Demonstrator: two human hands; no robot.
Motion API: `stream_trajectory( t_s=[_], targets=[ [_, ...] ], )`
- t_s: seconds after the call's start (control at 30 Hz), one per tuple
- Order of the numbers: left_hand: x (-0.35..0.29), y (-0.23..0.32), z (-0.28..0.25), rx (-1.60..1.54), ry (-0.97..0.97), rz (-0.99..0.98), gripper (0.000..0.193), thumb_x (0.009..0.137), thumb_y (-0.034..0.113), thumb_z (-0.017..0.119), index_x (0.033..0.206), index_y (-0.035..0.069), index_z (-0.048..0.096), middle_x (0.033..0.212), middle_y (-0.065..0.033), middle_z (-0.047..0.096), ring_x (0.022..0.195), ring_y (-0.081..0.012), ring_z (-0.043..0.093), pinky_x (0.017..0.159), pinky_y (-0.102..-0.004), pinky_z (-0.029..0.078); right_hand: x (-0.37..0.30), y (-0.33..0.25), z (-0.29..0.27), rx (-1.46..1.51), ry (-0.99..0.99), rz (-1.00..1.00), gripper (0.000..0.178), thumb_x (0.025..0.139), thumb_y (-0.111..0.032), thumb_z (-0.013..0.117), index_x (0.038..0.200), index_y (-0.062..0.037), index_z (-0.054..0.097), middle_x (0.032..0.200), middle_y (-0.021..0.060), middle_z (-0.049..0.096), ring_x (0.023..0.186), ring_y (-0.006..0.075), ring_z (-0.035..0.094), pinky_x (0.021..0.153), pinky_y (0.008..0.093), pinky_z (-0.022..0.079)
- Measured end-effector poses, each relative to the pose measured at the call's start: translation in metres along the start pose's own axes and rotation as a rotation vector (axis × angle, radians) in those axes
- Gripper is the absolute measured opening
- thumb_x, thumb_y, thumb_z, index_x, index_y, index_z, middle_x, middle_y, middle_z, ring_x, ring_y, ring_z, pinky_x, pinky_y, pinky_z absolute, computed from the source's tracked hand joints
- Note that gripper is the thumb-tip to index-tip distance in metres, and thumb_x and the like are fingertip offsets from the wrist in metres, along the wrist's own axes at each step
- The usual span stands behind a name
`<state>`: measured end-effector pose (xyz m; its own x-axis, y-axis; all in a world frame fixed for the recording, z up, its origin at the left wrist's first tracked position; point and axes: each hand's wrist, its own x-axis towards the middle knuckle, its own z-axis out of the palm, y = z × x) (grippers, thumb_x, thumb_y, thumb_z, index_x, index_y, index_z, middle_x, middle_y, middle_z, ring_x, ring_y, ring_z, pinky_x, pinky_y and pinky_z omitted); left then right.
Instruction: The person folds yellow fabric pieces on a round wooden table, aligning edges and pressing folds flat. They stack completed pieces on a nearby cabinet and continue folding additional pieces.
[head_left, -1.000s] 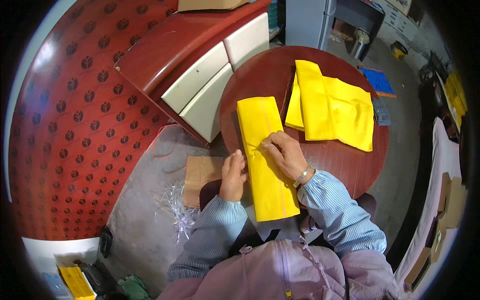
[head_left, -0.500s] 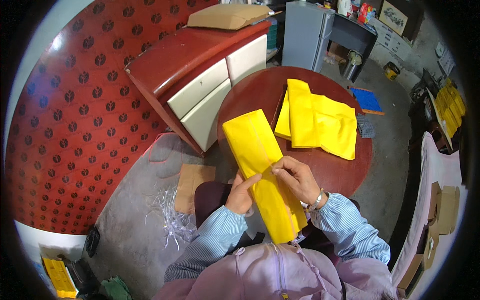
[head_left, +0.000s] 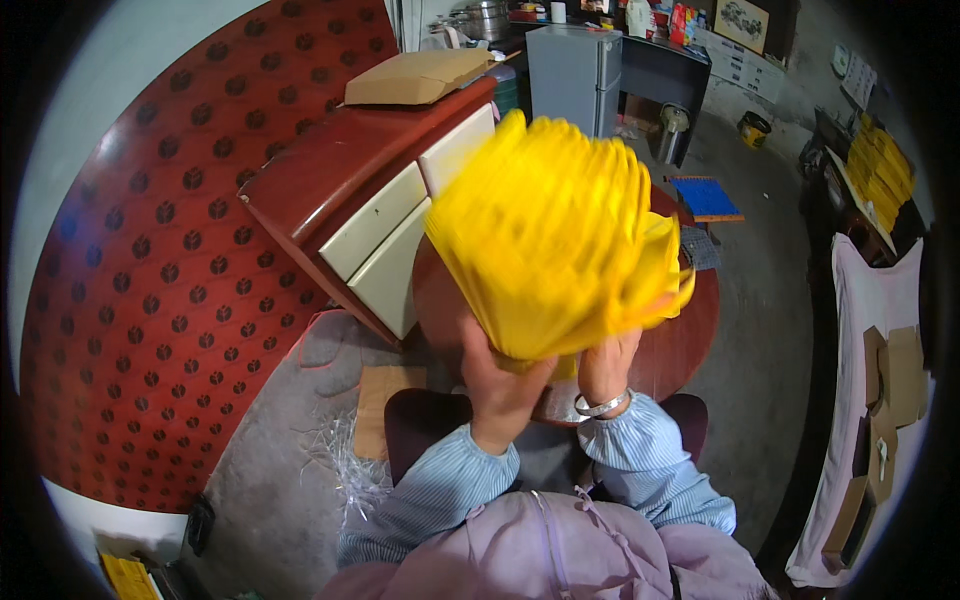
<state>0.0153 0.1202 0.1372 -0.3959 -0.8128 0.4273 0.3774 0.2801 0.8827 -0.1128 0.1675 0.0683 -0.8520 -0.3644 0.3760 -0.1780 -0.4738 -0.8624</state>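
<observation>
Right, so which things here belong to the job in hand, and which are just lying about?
Job, it seems:
layered yellow fabric-like bundle, held by left hand and right hand
round dark-red table below

Apparently lying about:
shiny silvery strands
flat brown rectangular sheet
flat brown cardboard box

Grey bare floor (head_left: 760,350) | round red surface (head_left: 670,350) | red cream-fronted cabinet (head_left: 385,220): beside left edge | boxy grey refrigerator (head_left: 565,80): beyond far edge
</observation>
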Motion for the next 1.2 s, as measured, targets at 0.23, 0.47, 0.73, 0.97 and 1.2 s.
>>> stream_trajectory(
  t_s=[0.23, 0.47, 0.73, 0.97, 1.2],
  targets=[
    [-0.032, -0.055, 0.006, 0.478, -0.174, 0.098, 0.088, 0.082, 0.013, 0.085, 0.155, -0.003, 0.039, 0.151, -0.0262, 0.051, 0.141, -0.0446, 0.051, 0.119, -0.0488, 0.04, -0.026, 0.151, -0.09, 0.283, -0.077, 0.131, 0.06, 0.116, -0.045, 0.041, 0.163, -0.0083, 0.036, 0.166, 0.0089, 0.044, 0.147, 0.0282, 0.046, 0.122, 0.0432, 0.038],
    [-0.024, -0.069, 0.016, 0.486, -0.189, 0.181, 0.088, 0.085, 0.014, 0.08, 0.159, 0.001, 0.036, 0.16, -0.0263, 0.044, 0.146, -0.0479, 0.044, 0.122, -0.0532, 0.036, -0.022, 0.082, -0.048, 0.677, -0.078, 0.27, 0.054, 0.117, -0.039, 0.038, 0.162, -0.0092, 0.037, 0.165, 0.0103, 0.043, 0.147, 0.0304, 0.045, 0.122, 0.0451, 0.04],
    [-0.026, -0.06, 0.02, 0.25, -0.138, -0.097, 0.074, 0.085, 0.009, 0.075, 0.153, -0.001, 0.046, 0.152, -0.0247, 0.053, 0.142, -0.0434, 0.05, 0.12, -0.0476, 0.037, -0.04, 0.163, -0.078, -0.361, -0.287, 0.06, 0.057, 0.116, -0.038, 0.041, 0.166, -0.0125, 0.03, 0.171, 0.0081, 0.035, 0.153, 0.0282, 0.038, 0.126, 0.0417, 0.032],
    [-0.013, -0.049, 0.015, 0.173, -0.066, -0.051, 0.074, 0.088, 0.012, 0.079, 0.152, -0.001, 0.045, 0.145, -0.0202, 0.057, 0.135, -0.0356, 0.056, 0.115, -0.0424, 0.042, -0.008, 0.089, -0.037, -0.401, -0.073, -0.139, 0.04, 0.116, -0.031, 0.043, 0.149, -0.0074, 0.048, 0.147, 0.0113, 0.054, 0.132, 0.0259, 0.053, 0.111, 0.0381, 0.042],
    [0.026, -0.051, -0.051, -0.354, -0.168, -0.366, 0.071, 0.09, -0.001, 0.079, 0.15, 0.002, 0.041, 0.142, -0.0124, 0.057, 0.133, -0.0235, 0.057, 0.116, -0.0383, 0.044, 0.031, -0.048, 0.046, -0.089, -0.325, 0.19, 0.018, 0.114, -0.02, 0.054, 0.105, -0.0062, 0.061, 0.076, -0.0043, 0.051, 0.063, 0.0047, 0.043, 0.057, 0.0225, 0.035]
  ],
)
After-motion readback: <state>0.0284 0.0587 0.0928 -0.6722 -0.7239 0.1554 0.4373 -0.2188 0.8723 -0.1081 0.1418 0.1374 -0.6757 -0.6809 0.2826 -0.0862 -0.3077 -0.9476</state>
